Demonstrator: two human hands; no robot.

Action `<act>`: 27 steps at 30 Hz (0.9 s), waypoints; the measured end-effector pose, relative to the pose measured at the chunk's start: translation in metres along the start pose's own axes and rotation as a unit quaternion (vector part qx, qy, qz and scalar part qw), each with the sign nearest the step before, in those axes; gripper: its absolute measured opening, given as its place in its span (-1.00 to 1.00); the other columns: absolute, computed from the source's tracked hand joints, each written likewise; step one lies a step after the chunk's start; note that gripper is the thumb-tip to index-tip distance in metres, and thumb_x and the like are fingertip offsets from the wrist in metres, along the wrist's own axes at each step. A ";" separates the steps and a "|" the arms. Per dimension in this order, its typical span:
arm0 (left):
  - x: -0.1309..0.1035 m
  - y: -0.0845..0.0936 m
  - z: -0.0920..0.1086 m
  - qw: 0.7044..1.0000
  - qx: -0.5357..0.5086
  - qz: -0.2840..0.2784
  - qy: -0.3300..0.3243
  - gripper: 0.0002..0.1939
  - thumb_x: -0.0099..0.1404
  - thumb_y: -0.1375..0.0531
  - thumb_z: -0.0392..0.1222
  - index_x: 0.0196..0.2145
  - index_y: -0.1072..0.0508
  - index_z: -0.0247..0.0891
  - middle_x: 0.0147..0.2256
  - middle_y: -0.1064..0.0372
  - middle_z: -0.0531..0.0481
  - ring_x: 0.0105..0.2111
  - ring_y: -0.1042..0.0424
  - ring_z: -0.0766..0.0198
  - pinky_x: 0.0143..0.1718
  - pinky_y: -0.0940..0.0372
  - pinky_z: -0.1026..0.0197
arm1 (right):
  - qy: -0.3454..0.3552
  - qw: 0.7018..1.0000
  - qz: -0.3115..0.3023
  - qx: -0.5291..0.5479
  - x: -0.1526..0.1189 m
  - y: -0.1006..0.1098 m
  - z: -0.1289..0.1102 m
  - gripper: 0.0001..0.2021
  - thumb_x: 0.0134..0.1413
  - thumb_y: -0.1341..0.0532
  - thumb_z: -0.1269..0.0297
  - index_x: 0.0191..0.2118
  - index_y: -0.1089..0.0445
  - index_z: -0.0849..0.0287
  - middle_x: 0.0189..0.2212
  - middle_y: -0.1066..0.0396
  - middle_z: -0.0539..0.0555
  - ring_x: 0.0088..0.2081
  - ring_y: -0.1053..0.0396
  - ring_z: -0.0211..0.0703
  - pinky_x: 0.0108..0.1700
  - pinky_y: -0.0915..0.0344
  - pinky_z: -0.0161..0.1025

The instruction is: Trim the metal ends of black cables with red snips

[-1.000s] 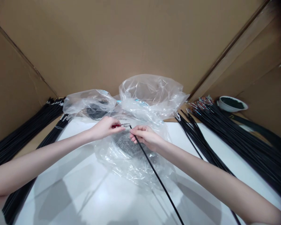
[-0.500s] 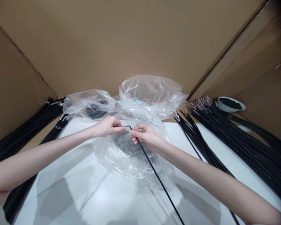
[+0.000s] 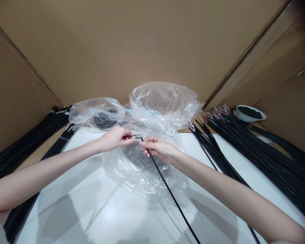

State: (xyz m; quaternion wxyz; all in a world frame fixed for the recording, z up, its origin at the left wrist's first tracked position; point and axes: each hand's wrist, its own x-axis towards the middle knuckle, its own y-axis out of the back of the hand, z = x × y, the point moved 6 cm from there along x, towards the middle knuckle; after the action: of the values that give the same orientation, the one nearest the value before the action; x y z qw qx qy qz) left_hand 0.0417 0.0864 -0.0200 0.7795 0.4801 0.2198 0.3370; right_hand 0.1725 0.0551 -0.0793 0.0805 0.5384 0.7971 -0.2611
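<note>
My left hand (image 3: 117,139) is closed around a small tool with red handles (image 3: 127,136); its metal tip (image 3: 137,136) points right, at the upper end of a black cable (image 3: 167,187). My right hand (image 3: 157,148) pinches that cable just below its end, and the rest runs down to the bottom edge of the view. Beneath both hands lies an open clear plastic bag (image 3: 139,179) with small shiny pieces (image 3: 138,156) inside, too fine to make out singly.
Bundles of black cables lie at the left (image 3: 38,135) and the right (image 3: 259,162). A white bowl (image 3: 246,118) of dark bits stands at the back right. More clear bags (image 3: 165,98) sit against the cardboard wall (image 3: 152,51).
The tool in my left hand has turned, so its red handles and metal jaws now show. My right hand has shifted very slightly on the cable.
</note>
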 end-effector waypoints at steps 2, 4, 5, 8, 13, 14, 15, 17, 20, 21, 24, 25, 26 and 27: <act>0.002 -0.001 0.000 1.000 -0.003 -0.009 0.001 -0.56 0.23 -0.06 0.07 -0.55 -0.38 -0.38 -0.67 -0.10 0.12 -0.63 0.00 0.46 -0.59 0.11 0.35 | 0.010 1.000 0.012 -0.006 -0.001 0.001 -0.001 -0.73 -0.32 -0.42 0.24 -0.54 -0.33 0.25 -0.64 -0.34 -0.05 -0.59 -0.29 -0.38 -0.55 -0.21 -0.40; 0.003 -0.001 0.000 1.000 -0.020 -0.022 0.004 -0.55 0.22 -0.06 0.09 -0.57 -0.37 -0.37 -0.68 -0.06 0.13 -0.63 0.01 0.46 -0.60 0.11 0.36 | 0.018 0.999 0.026 -0.016 -0.002 0.003 -0.002 -0.72 -0.32 -0.42 0.25 -0.54 -0.31 0.24 -0.64 -0.35 -0.04 -0.61 -0.30 -0.37 -0.56 -0.21 -0.39; 0.003 -0.002 0.000 0.999 -0.032 -0.030 0.007 -0.54 0.22 -0.06 0.10 -0.58 -0.36 -0.37 -0.68 -0.05 0.13 -0.63 0.02 0.46 -0.61 0.11 0.36 | 0.021 0.999 0.033 -0.020 -0.002 0.003 -0.002 -0.71 -0.32 -0.42 0.25 -0.54 -0.30 0.23 -0.64 -0.36 -0.04 -0.62 -0.30 -0.36 -0.56 -0.21 -0.39; 0.004 -0.003 -0.002 0.997 -0.063 -0.043 0.023 -0.55 0.21 -0.07 0.09 -0.60 -0.34 -0.36 -0.69 0.02 0.14 -0.65 0.05 0.48 -0.64 0.13 0.38 | 0.025 0.998 0.044 -0.028 -0.004 0.003 -0.003 -0.70 -0.33 -0.42 0.26 -0.53 -0.29 0.23 -0.64 -0.36 -0.04 -0.63 -0.31 -0.36 -0.57 -0.20 -0.40; 0.001 -0.010 -0.010 0.983 -0.143 -0.066 0.097 -0.57 0.21 -0.05 0.10 -0.58 -0.31 -0.33 -0.73 0.03 0.17 -0.75 -0.02 0.48 -0.74 0.08 0.41 | 0.022 1.000 0.021 -0.008 -0.003 0.000 -0.003 -0.77 -0.21 -0.38 0.24 -0.49 -0.36 0.26 -0.59 -0.36 -0.03 -0.58 -0.31 -0.38 -0.50 -0.25 -0.40; 0.000 -0.012 -0.011 0.978 -0.160 -0.070 0.115 -0.57 0.22 -0.05 0.11 -0.57 -0.31 -0.33 -0.75 0.01 0.17 -0.77 -0.04 0.47 -0.75 0.06 0.41 | 0.021 1.000 0.012 0.001 -0.003 -0.001 -0.003 -0.79 -0.16 -0.35 0.24 -0.47 -0.39 0.27 -0.58 -0.36 -0.02 -0.56 -0.31 -0.39 -0.47 -0.26 -0.39; -0.001 -0.013 -0.013 0.974 -0.173 -0.072 0.127 -0.57 0.22 -0.04 0.11 -0.57 -0.30 -0.32 -0.75 0.00 0.17 -0.78 -0.05 0.46 -0.76 0.05 0.41 | 0.019 1.000 0.004 0.007 -0.003 -0.002 -0.002 -0.81 -0.12 -0.33 0.24 -0.45 -0.40 0.27 -0.56 -0.36 -0.01 -0.55 -0.31 -0.40 -0.45 -0.27 -0.39; -0.002 -0.013 -0.015 0.971 -0.184 -0.073 0.134 -0.56 0.22 -0.03 0.12 -0.57 -0.29 -0.32 -0.76 -0.03 0.16 -0.79 -0.06 0.46 -0.77 0.03 0.40 | 0.012 1.000 0.001 0.011 -0.003 -0.002 -0.001 -0.85 -0.08 -0.31 0.27 -0.45 -0.41 0.27 -0.55 -0.37 0.00 -0.54 -0.31 -0.40 -0.43 -0.28 -0.39; -0.002 -0.009 -0.016 0.977 -0.165 -0.061 0.117 -0.55 0.23 -0.02 0.13 -0.56 -0.29 -0.32 -0.75 -0.04 0.16 -0.77 -0.07 0.45 -0.74 0.03 0.40 | 0.000 1.000 0.018 0.004 -0.002 0.001 0.000 -0.86 -0.10 -0.33 0.29 -0.47 -0.39 0.25 -0.55 -0.37 -0.01 -0.53 -0.32 -0.38 -0.44 -0.28 -0.38; -0.002 -0.006 -0.016 0.982 -0.149 -0.049 0.104 -0.55 0.23 -0.03 0.13 -0.56 -0.30 -0.33 -0.73 -0.03 0.16 -0.75 -0.06 0.46 -0.72 0.05 0.40 | -0.002 1.000 0.024 0.002 -0.001 0.002 0.000 -0.85 -0.11 -0.33 0.28 -0.47 -0.38 0.24 -0.56 -0.37 -0.01 -0.53 -0.32 -0.37 -0.44 -0.29 -0.38; -0.001 0.003 -0.012 0.996 -0.080 0.001 0.046 -0.56 0.22 -0.06 0.10 -0.56 -0.33 -0.36 -0.68 -0.01 0.15 -0.67 -0.02 0.48 -0.65 0.09 0.40 | -0.004 1.000 0.029 -0.007 -0.001 0.003 0.000 -0.80 -0.16 -0.36 0.26 -0.50 -0.35 0.24 -0.57 -0.36 -0.02 -0.53 -0.33 -0.37 -0.46 -0.28 -0.39; -0.001 0.005 -0.010 0.998 -0.058 0.014 0.027 -0.56 0.22 -0.07 0.09 -0.56 -0.34 -0.37 -0.67 -0.02 0.14 -0.64 0.00 0.48 -0.63 0.09 0.39 | -0.004 1.000 0.026 -0.010 0.000 0.003 0.000 -0.79 -0.17 -0.37 0.24 -0.50 -0.35 0.24 -0.57 -0.36 -0.02 -0.53 -0.33 -0.37 -0.46 -0.28 -0.39; -0.001 0.005 -0.008 0.999 -0.038 0.021 0.011 -0.57 0.23 -0.07 0.07 -0.55 -0.36 -0.37 -0.66 -0.04 0.14 -0.63 0.01 0.47 -0.61 0.09 0.39 | -0.001 1.000 0.023 -0.012 0.000 0.003 0.000 -0.77 -0.19 -0.37 0.23 -0.50 -0.34 0.23 -0.57 -0.36 -0.03 -0.54 -0.33 -0.37 -0.47 -0.27 -0.40; -0.001 0.005 -0.006 0.999 -0.023 0.022 0.000 -0.58 0.23 -0.07 0.06 -0.53 -0.37 -0.38 -0.66 -0.05 0.14 -0.62 0.01 0.47 -0.60 0.09 0.38 | 0.003 1.000 0.019 -0.012 0.001 0.003 0.001 -0.76 -0.20 -0.38 0.22 -0.49 -0.34 0.23 -0.58 -0.36 -0.03 -0.54 -0.32 -0.37 -0.48 -0.27 -0.40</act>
State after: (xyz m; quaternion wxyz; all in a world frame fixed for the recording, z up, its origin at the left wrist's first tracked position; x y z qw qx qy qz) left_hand 0.0351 0.0909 -0.0181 0.7825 0.4672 0.2011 0.3591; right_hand 0.1747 0.0564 -0.0813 0.0901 0.5532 0.7901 -0.2482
